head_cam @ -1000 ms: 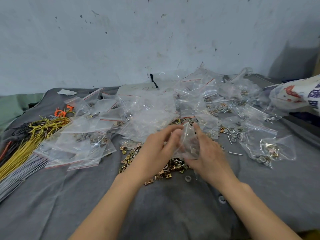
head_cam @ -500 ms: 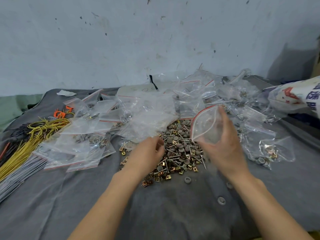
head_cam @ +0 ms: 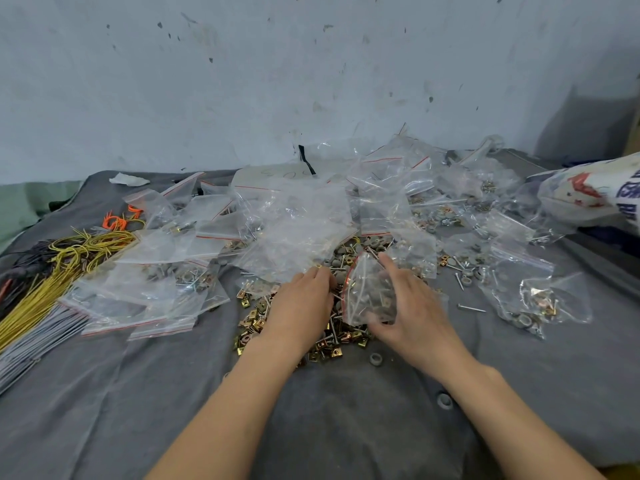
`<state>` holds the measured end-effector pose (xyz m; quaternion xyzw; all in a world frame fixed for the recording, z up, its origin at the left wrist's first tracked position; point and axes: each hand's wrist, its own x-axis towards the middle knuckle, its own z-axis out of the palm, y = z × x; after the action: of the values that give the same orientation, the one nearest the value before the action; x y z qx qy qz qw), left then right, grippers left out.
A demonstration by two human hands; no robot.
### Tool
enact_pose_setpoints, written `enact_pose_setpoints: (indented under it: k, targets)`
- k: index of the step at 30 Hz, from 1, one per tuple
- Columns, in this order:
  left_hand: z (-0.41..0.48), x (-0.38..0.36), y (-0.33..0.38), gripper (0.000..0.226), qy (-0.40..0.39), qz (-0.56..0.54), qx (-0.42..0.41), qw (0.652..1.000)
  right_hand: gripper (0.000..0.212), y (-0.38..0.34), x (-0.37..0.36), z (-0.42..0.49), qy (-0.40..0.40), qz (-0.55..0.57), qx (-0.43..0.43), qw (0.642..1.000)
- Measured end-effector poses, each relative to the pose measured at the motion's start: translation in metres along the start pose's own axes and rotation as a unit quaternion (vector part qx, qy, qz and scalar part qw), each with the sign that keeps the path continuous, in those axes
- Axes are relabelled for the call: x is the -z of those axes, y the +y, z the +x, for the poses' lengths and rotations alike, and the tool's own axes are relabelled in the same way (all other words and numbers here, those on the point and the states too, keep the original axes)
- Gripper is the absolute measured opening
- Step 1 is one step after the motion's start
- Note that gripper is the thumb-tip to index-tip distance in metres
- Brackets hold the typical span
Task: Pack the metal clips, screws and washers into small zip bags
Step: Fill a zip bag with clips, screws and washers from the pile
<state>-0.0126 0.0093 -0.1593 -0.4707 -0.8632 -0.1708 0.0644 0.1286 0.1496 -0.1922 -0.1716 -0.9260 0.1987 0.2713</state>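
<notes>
Your right hand (head_cam: 412, 306) has brought the small zip bag (head_cam: 367, 292) down from where you held it raised half a second ago. It now sits low over the pile of clips, screws and washers (head_cam: 332, 337), with its red-edged mouth turned toward your left hand (head_cam: 301, 303). That hand let go of the bag a second ago and has since slid further forward onto the pile, close beside the bag.
</notes>
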Motion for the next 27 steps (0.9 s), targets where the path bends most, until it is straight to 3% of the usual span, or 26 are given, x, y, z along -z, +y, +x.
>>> enact_pose_setpoints:
  k: [3, 6, 10, 17, 23, 27]
  targets:
    - [0.000, 0.000, -0.002, 0.019, 0.011, -0.033, 0.001, 0.999, 0.097, -0.001, -0.001, -0.002, 0.000, -0.005, 0.010, 1.000]
    - [-0.001, 0.005, -0.003, 0.023, 0.047, -0.152, 0.029, 0.987, 0.098, -0.002, -0.001, -0.003, -0.003, -0.004, 0.010, 1.000]
    - [0.003, 0.021, 0.001, 0.022, 0.102, -0.359, 0.080, 0.924, 0.097, -0.004, 0.002, -0.002, -0.003, 0.007, -0.005, 1.000]
    - [0.001, 0.030, 0.021, 0.037, -0.031, -0.447, -0.003, 0.894, 0.098, -0.010, 0.003, -0.002, 0.005, 0.030, -0.011, 0.999]
    - [-0.001, 0.038, -0.003, 0.021, 0.083, -0.408, 0.076, 0.906, 0.096, -0.008, 0.005, -0.003, 0.004, 0.035, -0.020, 0.999]
    - [-0.009, 0.039, -0.019, 0.019, -0.016, -0.220, 0.058, 0.974, 0.096, -0.007, 0.005, -0.002, 0.012, 0.029, -0.022, 0.999]
